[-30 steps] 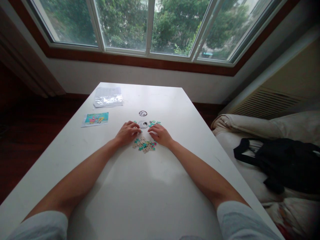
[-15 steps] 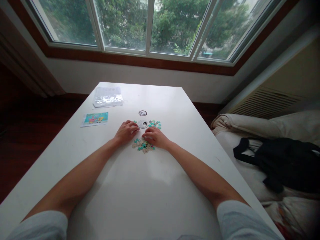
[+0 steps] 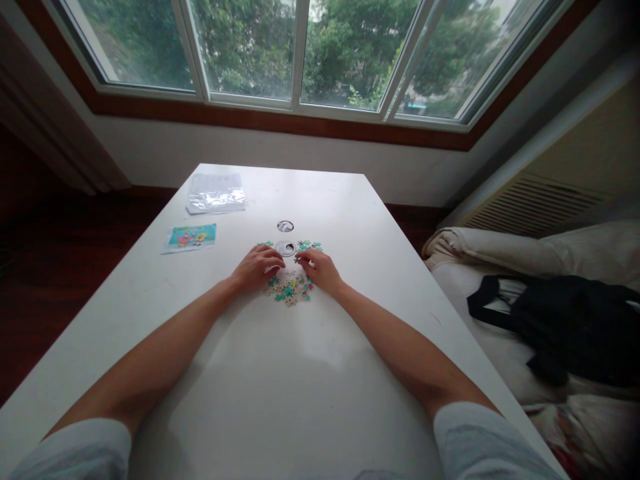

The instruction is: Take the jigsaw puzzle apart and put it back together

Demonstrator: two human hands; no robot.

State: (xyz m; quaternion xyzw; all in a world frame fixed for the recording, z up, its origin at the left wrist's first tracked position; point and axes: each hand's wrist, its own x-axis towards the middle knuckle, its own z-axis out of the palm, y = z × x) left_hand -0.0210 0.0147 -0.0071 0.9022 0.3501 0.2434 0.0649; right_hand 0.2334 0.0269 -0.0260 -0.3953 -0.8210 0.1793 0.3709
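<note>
A loose pile of jigsaw puzzle pieces, teal, beige and a few pink, lies on the white table. At its upper left edge is my left hand, fingers curved and a little apart, with nothing visible in them. My right hand is on the other side, thumb and fingertips pinched on a small puzzle piece. Just beyond that hand spreads a second group of teal pieces. A smaller group is partly hidden behind my left hand. Between these groups sits a round, pale disc-like object.
Farther back is another small round object with a dark rim. A cartoon picture card and a clear plastic bag lie on the left. Right of the table, a black garment or bag rests on a pale couch.
My right hand has moved up and right, from the near pile toward the teal group. My left hand has shifted slightly right and down, over the pile's edge.
</note>
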